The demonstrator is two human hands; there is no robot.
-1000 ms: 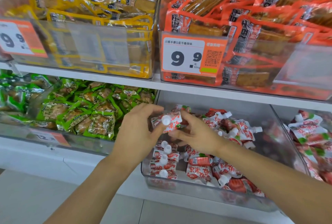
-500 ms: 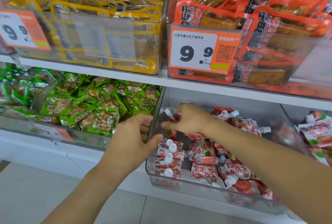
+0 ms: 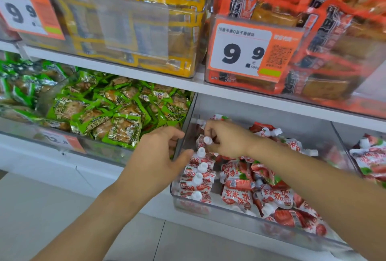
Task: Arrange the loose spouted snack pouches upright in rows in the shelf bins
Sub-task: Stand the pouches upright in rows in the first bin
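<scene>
Nearest the camera, a pale tiled floor (image 3: 52,219) was seen below a white shelf (image 3: 146,76). At the shelf's front, a clear bin (image 3: 229,214) was filled with red-and-white spouted pouches (image 3: 277,198): along its left wall a row of pouches (image 3: 198,179) was stood upright with white caps up, while to the right the rest were left lying in a loose heap. The left hand (image 3: 154,160) was held just beside the bin's left wall, its fingers relaxed and gripping nothing, the thumb close to a cap in the row. Further in, the right hand (image 3: 227,139) was reached over the bin, its fingers curled round a pouch (image 3: 203,140) at the far end of the row. To the right, a second clear bin (image 3: 342,147) with more of the same pouches was partly seen. To the left, green packets (image 3: 117,114) were piled in another clear bin. On the shelf above, yellow packets (image 3: 129,20) and orange packets (image 3: 313,30) were held in clear bins, each fronted by an orange price tag (image 3: 250,49) marked 9.9.
</scene>
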